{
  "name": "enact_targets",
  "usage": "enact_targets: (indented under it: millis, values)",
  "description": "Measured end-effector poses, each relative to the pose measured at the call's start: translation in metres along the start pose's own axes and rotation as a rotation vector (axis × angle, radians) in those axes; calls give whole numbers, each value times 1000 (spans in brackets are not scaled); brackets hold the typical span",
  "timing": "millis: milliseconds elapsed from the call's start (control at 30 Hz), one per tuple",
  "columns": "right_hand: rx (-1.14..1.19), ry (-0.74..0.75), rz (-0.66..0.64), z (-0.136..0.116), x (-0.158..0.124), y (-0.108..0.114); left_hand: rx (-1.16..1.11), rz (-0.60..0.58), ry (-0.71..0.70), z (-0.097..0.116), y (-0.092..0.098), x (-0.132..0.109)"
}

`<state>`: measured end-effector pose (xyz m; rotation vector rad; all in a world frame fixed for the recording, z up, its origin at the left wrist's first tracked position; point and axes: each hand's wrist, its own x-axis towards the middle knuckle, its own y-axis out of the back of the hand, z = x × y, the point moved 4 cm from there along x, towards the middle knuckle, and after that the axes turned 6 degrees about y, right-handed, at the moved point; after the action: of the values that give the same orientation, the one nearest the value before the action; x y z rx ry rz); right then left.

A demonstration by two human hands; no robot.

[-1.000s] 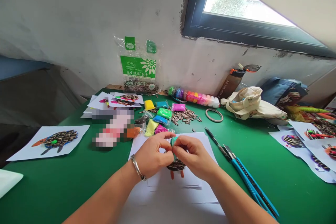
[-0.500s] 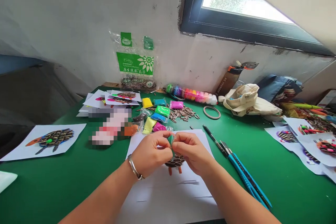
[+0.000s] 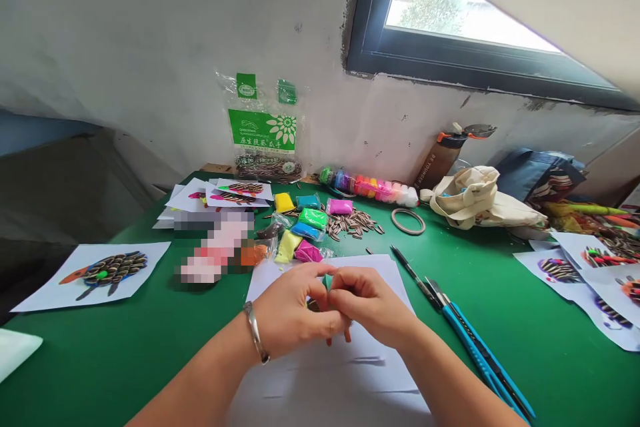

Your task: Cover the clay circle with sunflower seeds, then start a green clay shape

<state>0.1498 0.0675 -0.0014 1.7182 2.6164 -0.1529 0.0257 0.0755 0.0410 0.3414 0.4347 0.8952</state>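
Left hand (image 3: pixel 290 310) and right hand (image 3: pixel 370 300) clamped on green clay (image 3: pixel 328 280) inside paper edges (image 3: pixel 403 287).

Our left hand (image 3: pixel 293 313) and right hand (image 3: pixel 373 300) hide most of the sunflower-seed collage (image 3: pixel 346 335); we cannot tell what the blurred patch (image 3: pixel 215 247) is, and the sheets (image 3: pixel 615 293) at the table's (image 3: pixel 100 367) right edge run out of frame.

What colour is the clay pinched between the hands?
The pinched clay is teal green, best seen in the head view.

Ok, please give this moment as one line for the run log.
hands: left hand and right hand pinch green clay | under hands: white paper | to the right: blue utility knife
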Motion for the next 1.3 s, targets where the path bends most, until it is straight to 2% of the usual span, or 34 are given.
enact_targets:
  millis: [67, 267, 467, 700, 800, 967, 1033, 1133, 1300]
  values:
    - [-33, -16, -24, 0, -1, -1, -50, -54, -39, 1, -2, 0]
    - [61, -34, -29, -1, 0, -3, -252, -129, -57, -2, -5, 3]
    - [125, 30, -32, -3, -2, -7, -473, -248, -130, -3, -5, 6]
    - [258, 38, 52, -1, -1, -10, -852, -283, 25, -12, -13, 8]
    - [324, 55, 32, -3, -2, -11, -859, -261, 72, -11, -13, 6]
    - [481, 88, 84, -10, -3, -7, -956, -217, 97, -9, -9, 5]
    - [467, 84, 90, -11, -2, -4, -936, -176, 106, -12, -7, 6]
    - [276, 109, 129, -11, 0, 5, -716, -47, 53, -15, 0, 8]
    - [-127, 137, 266, -10, 2, 16, -305, 183, -22, -16, 6, 11]
